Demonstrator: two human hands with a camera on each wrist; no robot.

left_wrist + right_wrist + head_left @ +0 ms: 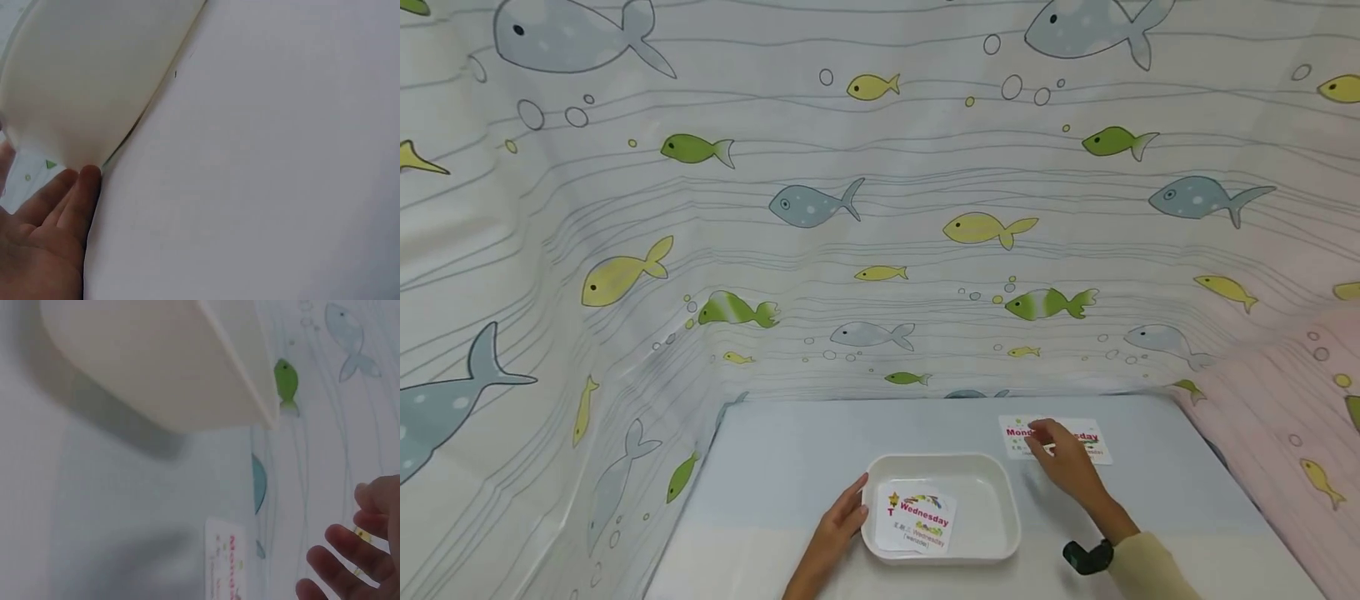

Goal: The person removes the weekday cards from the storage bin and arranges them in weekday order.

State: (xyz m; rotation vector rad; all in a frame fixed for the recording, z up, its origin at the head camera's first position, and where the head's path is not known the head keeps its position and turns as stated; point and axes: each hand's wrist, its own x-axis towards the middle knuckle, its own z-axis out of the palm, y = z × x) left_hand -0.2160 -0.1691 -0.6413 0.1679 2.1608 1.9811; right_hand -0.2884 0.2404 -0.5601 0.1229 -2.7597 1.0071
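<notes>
A white rectangular tray (985, 550) stands on the table. Inside its left half lies a "Wednesday" card (925, 512), over another card whose letter "T" shows at the left. My left hand (838, 529) is at the tray's left side, its straight fingers (84, 200) against the outer wall. Beyond the tray's right corner, my right hand (1067, 462) hovers above the cards at the back. One card there reads "Monday" (1017, 448); the print to its right ends in "sday" (1097, 450), partly hidden by the hand. Nothing shows between the right hand's loosely bent fingers (350, 547).
The pale table (760, 475) ends at a fish-print curtain (910, 300), which rises behind it and along both sides. A dark device (1086, 557) sits at the right wrist, by the sleeve.
</notes>
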